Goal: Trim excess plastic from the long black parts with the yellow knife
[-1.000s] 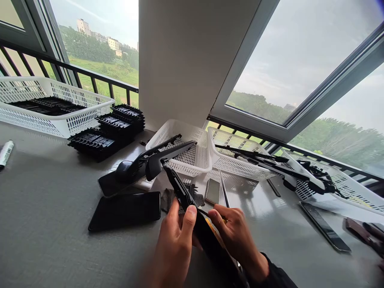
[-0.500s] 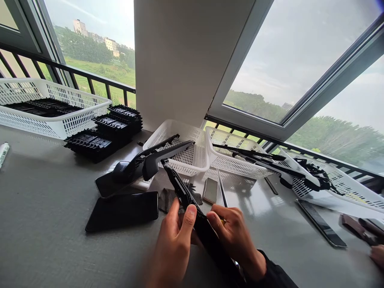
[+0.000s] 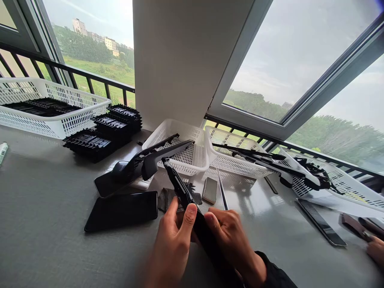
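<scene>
A long black plastic trim piece (image 3: 207, 236) slants from below the middle of the view up toward the baskets. My left hand (image 3: 175, 238) grips its left side, thumb on top and fingers behind. My right hand (image 3: 229, 234) is closed against its right side, fingers curled; anything else inside that hand is hidden. Behind the right hand shows a thin metal rod (image 3: 222, 188), its lower end covered. Near the trim's upper part lie a dark cloth (image 3: 166, 200) and a small grey rectangular device (image 3: 210, 190). A black tablet-like slab (image 3: 121, 212) is left of my hands.
White baskets stand along the back: left (image 3: 87, 116), middle (image 3: 199, 160) and right (image 3: 240, 168). Black ribbed parts (image 3: 102, 134) are stacked at left. More black trim pieces (image 3: 168, 156) jut over basket rims. A phone (image 3: 322, 224) and another person's hand (image 3: 375, 250) are at right.
My right hand has shifted slightly left and up along the trim piece. My left hand keeps its grip. At the right edge, the other person's hand has come further into view.
</scene>
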The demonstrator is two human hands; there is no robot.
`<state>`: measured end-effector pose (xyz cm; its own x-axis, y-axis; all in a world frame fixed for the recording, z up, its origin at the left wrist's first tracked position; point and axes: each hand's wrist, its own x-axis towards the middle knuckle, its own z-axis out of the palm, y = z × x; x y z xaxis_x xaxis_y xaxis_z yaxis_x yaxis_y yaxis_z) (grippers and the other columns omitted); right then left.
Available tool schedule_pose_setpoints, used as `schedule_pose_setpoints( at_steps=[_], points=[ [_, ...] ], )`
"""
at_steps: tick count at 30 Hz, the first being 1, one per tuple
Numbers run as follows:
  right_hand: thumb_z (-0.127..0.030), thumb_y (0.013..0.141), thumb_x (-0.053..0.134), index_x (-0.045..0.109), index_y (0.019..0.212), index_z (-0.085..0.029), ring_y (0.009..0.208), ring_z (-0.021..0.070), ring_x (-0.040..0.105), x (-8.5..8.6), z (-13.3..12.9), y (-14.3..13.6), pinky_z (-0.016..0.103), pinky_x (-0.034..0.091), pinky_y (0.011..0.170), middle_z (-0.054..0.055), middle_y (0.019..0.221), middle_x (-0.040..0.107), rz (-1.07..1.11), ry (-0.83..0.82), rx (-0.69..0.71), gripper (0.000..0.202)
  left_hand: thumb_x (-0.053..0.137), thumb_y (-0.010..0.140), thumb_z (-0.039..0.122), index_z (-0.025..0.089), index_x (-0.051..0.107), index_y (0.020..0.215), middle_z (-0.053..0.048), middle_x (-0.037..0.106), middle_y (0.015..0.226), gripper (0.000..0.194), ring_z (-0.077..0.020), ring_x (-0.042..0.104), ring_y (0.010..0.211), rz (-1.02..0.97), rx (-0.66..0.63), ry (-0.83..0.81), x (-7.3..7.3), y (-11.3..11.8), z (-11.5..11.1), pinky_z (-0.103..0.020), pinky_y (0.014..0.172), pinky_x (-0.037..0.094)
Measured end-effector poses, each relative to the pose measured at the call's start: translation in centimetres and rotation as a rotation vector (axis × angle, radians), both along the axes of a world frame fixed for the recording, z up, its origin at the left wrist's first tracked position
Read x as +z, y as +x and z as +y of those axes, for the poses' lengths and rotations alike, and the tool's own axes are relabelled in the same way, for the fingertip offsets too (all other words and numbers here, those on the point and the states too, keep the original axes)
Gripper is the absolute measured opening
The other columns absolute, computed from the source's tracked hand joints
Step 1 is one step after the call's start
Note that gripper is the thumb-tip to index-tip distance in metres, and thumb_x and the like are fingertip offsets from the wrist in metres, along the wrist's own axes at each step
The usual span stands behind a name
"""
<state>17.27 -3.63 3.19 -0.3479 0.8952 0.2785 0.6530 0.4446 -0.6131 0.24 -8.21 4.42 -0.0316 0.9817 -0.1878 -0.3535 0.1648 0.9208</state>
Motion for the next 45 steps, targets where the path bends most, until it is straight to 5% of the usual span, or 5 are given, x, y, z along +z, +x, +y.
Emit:
schedule_pose_setpoints(
  at_steps=[17, 24, 29, 38, 45],
  points=[
    [-0.076, 0.11, 0.031, 0.029, 0.06, -0.02, 0.047, 0.0075, 0.026, 0.1, -0.3, -0.4, 0.027, 0.019, 0.049, -0.004, 0.052, 0.028, 0.021, 0.024, -0.047, 0.075, 0.074, 0.093, 0.07, 0.02, 0.071, 0.106, -0.006, 0.076, 0.086, 0.053, -0.0244, 0.071, 0.083, 0.04, 0.05, 0.021, 1.0, 0.1, -0.2, -0.031, 0.077, 0.056],
    [-0.079, 0.109, 0.033, 0.034, 0.06, -0.019, 0.05, 0.0081, 0.032, -0.4, -0.5, 0.0, 0.025, 0.023, 0.052, -0.004, 0.054, 0.032, 0.069, 0.024, 0.069, 0.077, 0.072, 0.09, 0.078, 0.022, 0.059, 0.082, 0.005, 0.049, 0.072, 0.059, -0.014, 0.045, 0.067, 0.023, 0.168, -0.035, 0.2, -0.5, 0.2, -0.023, 0.063, 0.044],
    [-0.079, 0.107, 0.042, 0.051, 0.059, -0.018, 0.05, 0.0097, 0.043, -0.4, -0.2, 0.3, 0.025, 0.029, 0.054, -0.002, 0.053, 0.048, 0.037, 0.056, 0.01, 0.078, 0.075, 0.085, 0.08, 0.023, 0.047, 0.074, 0.008, 0.038, 0.066, 0.064, -0.0109, 0.034, 0.059, -0.09, 0.03, -0.075, 0.7, -0.5, 0.0, -0.022, 0.053, 0.033],
    [-0.082, 0.105, 0.04, 0.046, 0.059, -0.021, 0.05, 0.0109, 0.036, -0.7, 2.4, 2.9, 0.027, 0.024, 0.054, -0.003, 0.052, 0.041, -0.032, 0.122, -0.236, 0.077, 0.066, 0.097, 0.067, 0.021, 0.066, 0.135, 0.001, 0.069, 0.067, 0.059, -0.0139, 0.049, 0.053, -0.085, -0.299, -0.067, 0.4, 0.0, -0.5, -0.022, 0.051, 0.037],
    [-0.083, 0.107, 0.03, 0.053, 0.062, -0.02, 0.052, 0.0124, 0.042, -1.4, 3.0, 3.3, 0.026, 0.027, 0.055, -0.001, 0.055, 0.048, -0.094, 0.064, -0.232, 0.081, 0.062, 0.098, 0.066, 0.019, 0.062, 0.143, 0.003, 0.063, 0.068, 0.065, -0.0126, 0.044, 0.052, -0.025, -0.341, -0.009, -0.9, -0.4, 0.0, -0.021, 0.048, 0.037]
  ],
)
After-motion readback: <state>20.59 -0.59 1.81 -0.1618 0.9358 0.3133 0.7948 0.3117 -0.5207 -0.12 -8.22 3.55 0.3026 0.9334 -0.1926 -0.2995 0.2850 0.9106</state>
